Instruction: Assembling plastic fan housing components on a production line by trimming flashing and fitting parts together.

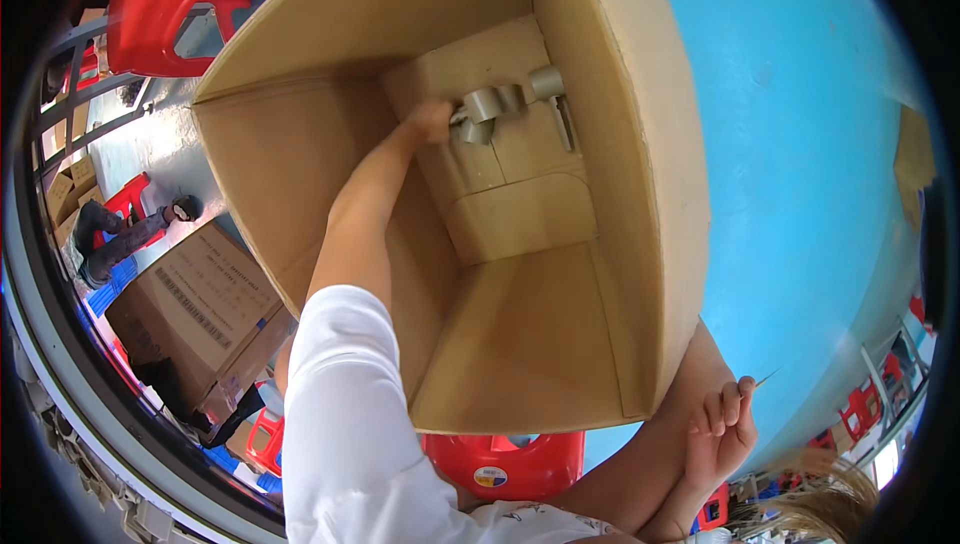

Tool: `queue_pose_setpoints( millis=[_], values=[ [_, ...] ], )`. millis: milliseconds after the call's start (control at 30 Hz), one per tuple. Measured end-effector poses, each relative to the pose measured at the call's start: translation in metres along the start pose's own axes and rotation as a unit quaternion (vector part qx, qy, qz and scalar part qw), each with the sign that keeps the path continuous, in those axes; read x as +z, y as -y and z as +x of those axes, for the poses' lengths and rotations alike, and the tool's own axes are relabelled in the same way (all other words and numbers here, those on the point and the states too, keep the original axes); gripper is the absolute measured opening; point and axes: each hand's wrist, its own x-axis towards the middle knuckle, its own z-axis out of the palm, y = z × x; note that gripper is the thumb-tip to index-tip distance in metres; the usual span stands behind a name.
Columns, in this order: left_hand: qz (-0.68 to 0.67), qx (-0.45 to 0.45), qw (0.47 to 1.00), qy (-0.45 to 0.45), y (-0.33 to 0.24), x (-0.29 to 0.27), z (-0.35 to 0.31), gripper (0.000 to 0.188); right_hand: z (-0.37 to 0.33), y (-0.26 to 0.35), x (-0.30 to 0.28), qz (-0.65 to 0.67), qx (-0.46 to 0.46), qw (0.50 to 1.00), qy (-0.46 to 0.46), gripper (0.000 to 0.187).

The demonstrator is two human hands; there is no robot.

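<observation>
Deep inside a large open cardboard box (pixel 520 314), my left hand (pixel 432 122) reaches to the bottom, with its arm in a white sleeve. Its fingers, slightly blurred, are closed on the end of a grey-beige part with short round cylinders (pixel 483 106). A similar grey-beige piece with a cylinder head and a narrow stem (pixel 549 84) lies beside it, toward the box's right wall. Outside the box at the lower right, my right hand (pixel 718 422) is closed, pinching a thin pointed stick-like thing (pixel 766 379) between thumb and finger.
Red plastic stools stand beyond the box (pixel 150 19) and at its near side (pixel 510 464). Another cardboard box (pixel 195 304) sits to the left. Farther left, a seated person's legs (pixel 125 239) show. Blue floor (pixel 790 144) spreads to the right.
</observation>
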Motion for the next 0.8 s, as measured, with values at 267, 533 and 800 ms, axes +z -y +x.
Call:
queue_pose_setpoints(
  millis=[267, 533, 800],
  values=[
    [-0.749, -0.209, 0.609, -0.156, -0.058, 0.125, -0.043, 0.026, 0.003, -0.006, 0.002, 0.012, 0.032, 0.999, 0.020, 0.014],
    [-0.937, -0.132, 0.271, -0.176, -0.146, 0.102, 0.025, 0.027, 0.004, -0.004, -0.001, 0.016, 0.024, 0.999, 0.025, 0.014],
    [-0.916, -0.125, 0.330, -0.192, -0.166, 0.116, 0.069, 0.025, 0.006, -0.012, 0.006, 0.044, 0.035, 0.998, 0.017, 0.016]
  ],
)
